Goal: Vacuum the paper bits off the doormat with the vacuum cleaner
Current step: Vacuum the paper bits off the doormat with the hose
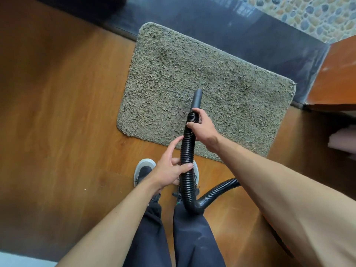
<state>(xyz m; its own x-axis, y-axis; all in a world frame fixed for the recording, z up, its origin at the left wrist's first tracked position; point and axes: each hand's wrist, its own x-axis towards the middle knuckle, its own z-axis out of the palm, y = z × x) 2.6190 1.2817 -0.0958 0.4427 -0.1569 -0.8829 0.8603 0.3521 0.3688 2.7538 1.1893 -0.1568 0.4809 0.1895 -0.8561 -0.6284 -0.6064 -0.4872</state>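
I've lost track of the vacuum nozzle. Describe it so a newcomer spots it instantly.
Find the shaggy grey-green doormat on the wooden floor. Over its near half, the right hand holds a black ribbed hose; the nozzle is the short tip beyond that hand. Unlike the hose, it is smooth and unribbed.

The shaggy grey rectangular doormat [192, 74] lies mid-frame on the brown wooden plank floor [57, 103], its far edge against the dark stone step [231, 26] across the top. The black ribbed vacuum hose [187, 147] runs up from lower centre, and its smooth black nozzle [196, 98] is over the mat. The right hand [203, 128] grips the hose behind the nozzle, and the left hand [169, 168] holds it lower.
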